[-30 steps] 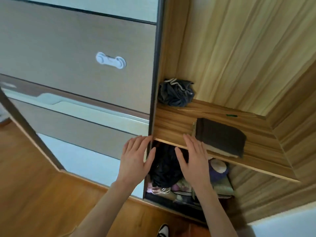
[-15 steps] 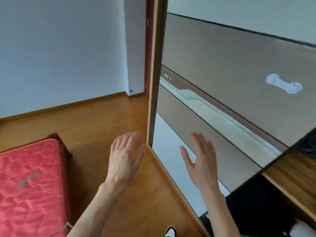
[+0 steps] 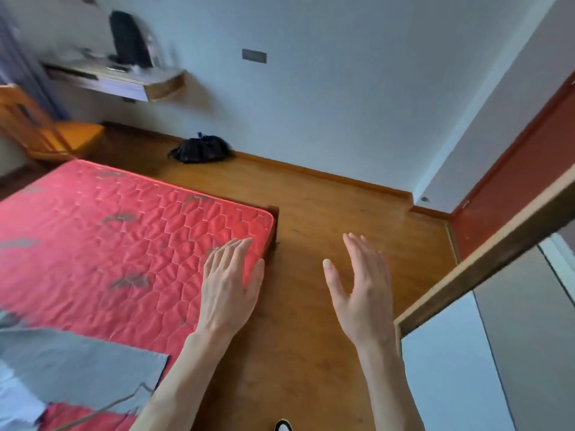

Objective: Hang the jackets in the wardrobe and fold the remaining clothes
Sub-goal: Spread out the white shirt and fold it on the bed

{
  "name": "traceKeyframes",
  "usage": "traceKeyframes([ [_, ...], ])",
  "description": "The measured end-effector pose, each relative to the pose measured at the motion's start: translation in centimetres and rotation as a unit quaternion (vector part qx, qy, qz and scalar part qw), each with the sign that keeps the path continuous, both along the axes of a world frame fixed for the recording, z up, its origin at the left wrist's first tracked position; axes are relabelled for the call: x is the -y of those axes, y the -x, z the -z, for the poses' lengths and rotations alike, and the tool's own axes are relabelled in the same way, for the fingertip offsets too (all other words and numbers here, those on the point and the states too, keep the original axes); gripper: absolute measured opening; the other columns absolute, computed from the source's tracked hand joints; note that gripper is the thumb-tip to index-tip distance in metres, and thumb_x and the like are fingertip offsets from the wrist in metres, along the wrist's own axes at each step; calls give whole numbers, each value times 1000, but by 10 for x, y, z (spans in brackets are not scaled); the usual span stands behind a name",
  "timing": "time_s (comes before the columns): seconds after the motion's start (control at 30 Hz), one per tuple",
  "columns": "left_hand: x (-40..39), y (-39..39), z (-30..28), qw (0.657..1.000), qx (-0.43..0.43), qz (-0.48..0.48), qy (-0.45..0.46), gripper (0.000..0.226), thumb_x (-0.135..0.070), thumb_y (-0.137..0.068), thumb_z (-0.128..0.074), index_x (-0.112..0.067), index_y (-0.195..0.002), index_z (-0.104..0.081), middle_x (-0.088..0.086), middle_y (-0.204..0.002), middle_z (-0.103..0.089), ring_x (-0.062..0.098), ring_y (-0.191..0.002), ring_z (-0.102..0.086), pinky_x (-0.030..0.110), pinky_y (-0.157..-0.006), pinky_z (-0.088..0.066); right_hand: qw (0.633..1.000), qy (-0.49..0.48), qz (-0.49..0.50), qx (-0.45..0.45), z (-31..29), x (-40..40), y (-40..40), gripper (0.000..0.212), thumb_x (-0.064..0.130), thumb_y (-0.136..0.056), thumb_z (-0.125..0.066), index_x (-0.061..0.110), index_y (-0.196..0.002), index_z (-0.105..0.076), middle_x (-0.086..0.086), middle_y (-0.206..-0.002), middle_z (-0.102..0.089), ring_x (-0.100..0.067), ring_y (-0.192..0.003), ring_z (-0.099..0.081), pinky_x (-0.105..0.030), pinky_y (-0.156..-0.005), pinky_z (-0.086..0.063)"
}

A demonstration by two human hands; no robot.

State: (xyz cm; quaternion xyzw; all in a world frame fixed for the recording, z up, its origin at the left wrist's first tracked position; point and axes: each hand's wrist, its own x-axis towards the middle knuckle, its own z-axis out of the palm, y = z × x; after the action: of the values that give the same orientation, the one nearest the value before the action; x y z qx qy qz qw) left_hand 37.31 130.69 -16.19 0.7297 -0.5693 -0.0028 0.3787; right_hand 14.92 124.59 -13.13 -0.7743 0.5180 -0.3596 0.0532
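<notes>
1. Holding nothing, both hands float flat with fingers straight: left hand [image 3: 228, 290] over the red mattress [image 3: 102, 241] corner, right hand [image 3: 361, 293] over the wood floor [image 3: 336, 209]
2. grey clothing [image 3: 71, 371] lies on the mattress at the near left
3. wardrobe door [image 3: 497, 343] sits at right
4. black bag [image 3: 200, 149] against the far wall

Mattress [image 3: 109, 244]: red, quilted, lay at left.
Black bag [image 3: 200, 149]: sat on the wooden floor [image 3: 326, 213] against the wall.
Shelf [image 3: 115, 80]: wall-mounted, upper left, blurred.
Chair [image 3: 46, 132]: orange, stood below the shelf.
</notes>
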Motion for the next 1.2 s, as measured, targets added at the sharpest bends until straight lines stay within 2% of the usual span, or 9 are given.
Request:
traceKeyframes([
  [0.17, -5, -52, -6, 989, 19, -147, 7, 45, -42, -104, -51, -19, -142, -56, -1, -142, -60, 20, -138, -48, 42, -117, -35, 987, -19, -159, 28, 4, 56, -78, 64, 59, -103, -46, 16, -150, -50, 0, -156, -50, -12, -151, -36, -36, -128, -22],
  [0.27, -31, -84, 0, 972, 28, -235, -4, 45, -42, -103, -52, -19, -141, -56, 1, -140, -61, 21, -136, -50, 45, -115, -37, 965, -48, -256, 33, 11, 67, -132, 65, 59, -103, -46, 18, -152, -47, 1, -158, -47, -10, -152, -32, -42, -127, -24],
  [0.37, -69, -109, 6, 949, 35, -312, -18, 45, -40, -102, -52, -19, -141, -57, 2, -138, -61, 23, -134, -50, 39, -114, -35, 938, -67, -339, 30, 16, 60, -186, 67, 61, -102, -43, 19, -154, -44, 3, -160, -44, -7, -153, -28, -44, -127, -22],
  [0.43, -96, -122, 10, 930, 31, -364, -32, 47, -43, -102, -50, -19, -141, -56, 0, -140, -60, 23, -134, -51, 41, -111, -38, 920, -71, -385, 25, 20, 49, -220, 68, 61, -102, -43, 19, -155, -44, 4, -160, -43, -7, -153, -28, -41, -128, -19],
  [0.57, -150, -151, 22, 893, 20, -447, -43, 48, -45, -101, -47, -19, -141, -56, -1, -141, -60, 24, -135, -51, 42, -111, -40, 883, -59, -466, 6, 27, 15, -288, 65, 58, -103, -45, 18, -154, -45, 3, -159, -45, -8, -152, -30, -25, -127, -9],
  [0.8, -240, -208, 46, 836, -9, -547, -26, 47, -42, -101, -50, -15, -138, -60, 4, -138, -63, 25, -131, -54, 44, -110, -40, 828, -53, -558, -24, 53, -60, -402, 60, 52, -103, -51, 15, -149, -50, 0, -153, -52, -14, -149, -38, -38, -125, -25],
  [0.9, -274, -241, 58, 818, -27, -574, -27, 44, -39, -100, -54, -18, -138, -59, 3, -138, -63, 25, -131, -55, 47, -111, -40, 809, -48, -585, -36, 67, -95, -447, 59, 51, -103, -52, 15, -149, -50, 1, -153, -52, -14, -148, -40, -40, -125, -26],
  [1.0, -306, -274, 67, 804, -37, -592, -39, 45, -42, -100, -51, -18, -138, -58, 4, -137, -63, 25, -131, -55, 43, -110, -38, 794, -44, -604, -54, 77, -127, -490, 58, 49, -103, -53, 16, -150, -50, 1, -152, -53, -15, -147, -41, -38, -125, -25],
  [1.2, -356, -329, 76, 771, -50, -634, -38, 47, -45, -102, -47, -15, -137, -60, 6, -136, -64, 25, -130, -54, 44, -111, -37, 753, -57, -651, -82, 89, -181, -567, 57, 48, -105, -52, 18, -153, -46, 3, -156, -48, -14, -150, -37, -32, -127, -17],
])
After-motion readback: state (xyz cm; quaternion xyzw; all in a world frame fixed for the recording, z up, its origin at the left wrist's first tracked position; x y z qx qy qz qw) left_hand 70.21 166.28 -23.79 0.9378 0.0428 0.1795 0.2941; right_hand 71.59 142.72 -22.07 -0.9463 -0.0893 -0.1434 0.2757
